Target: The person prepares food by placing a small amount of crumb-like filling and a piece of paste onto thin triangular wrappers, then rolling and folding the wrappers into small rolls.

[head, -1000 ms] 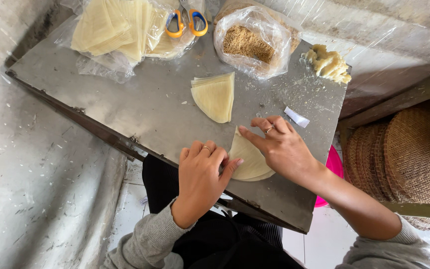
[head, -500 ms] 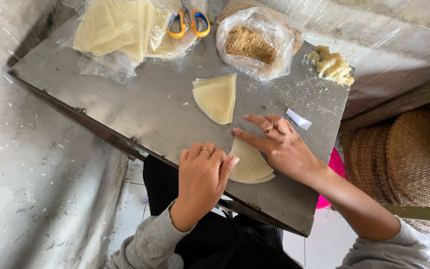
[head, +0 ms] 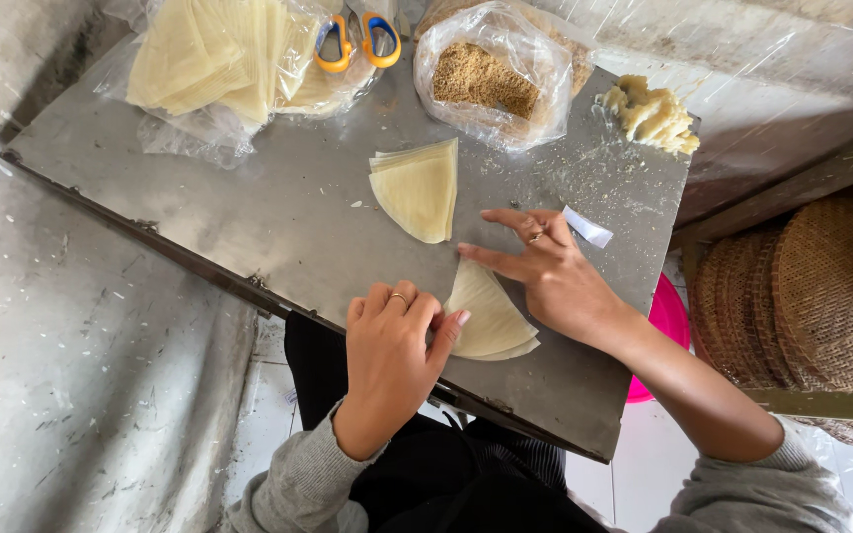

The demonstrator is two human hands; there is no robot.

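1. Left hand: fingers curled, fingertips pressing the near left edge of a pale yellow, wedge-shaped pastry sheet; a ring shows on one finger. It grips nothing fully; the sheet is pinned flat.
2. Right hand: open and flat, fingers stretched out and spread, forefinger laid on the pointed upper end of the same wedge-shaped sheet; a ring shows on one finger.
3. The wedge-shaped sheet lies at the near edge of the grey metal surface, between the two hands, point away from the person.
4. Small stack of pale yellow quarter-round pastry sheets: flat on the surface, just beyond the hands, apart from the sheet in hand.
5. Small white slip: on the surface, just beside the right hand's fingers.
6. Clear plastic bag: open at the far edge, holding brown crumbly filling.
7. Second clear plastic bag: far left corner, holding a thick pile of pale yellow pastry sheets.
8. Scissors with orange and blue handles: resting on the sheet bag, between the two bags.
9. Lump of pale yellow paste: bare on the far right corner of the surface.
10. Brown woven baskets: stacked on edge to the right, below surface level.
11. Pink plastic vessel: partly hidden under the surface's right edge.
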